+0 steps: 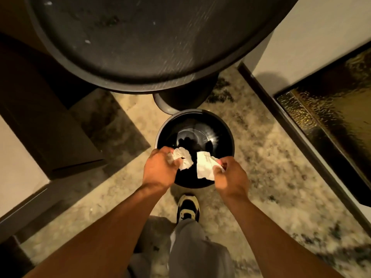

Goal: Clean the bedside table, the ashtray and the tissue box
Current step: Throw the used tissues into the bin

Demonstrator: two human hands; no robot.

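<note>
Warm, dim yellowish light is being cast over whole scene. Mottled beige-and-dark carpet [261, 167] is being seen across centre and toward 5 o'clock. Pale wall [313, 41] is rising at 2 o'clock, edged by dark baseboard [267, 101] running diagonally toward 4 o'clock. Textured amber glass panel [339, 109] is being lit at 3 o'clock. Dark brown furniture block [40, 121] is standing at 9 o'clock, shadow being thrown beside it. Pale surface [18, 157] is being shown at frame edge, 9 o'clock.
</note>
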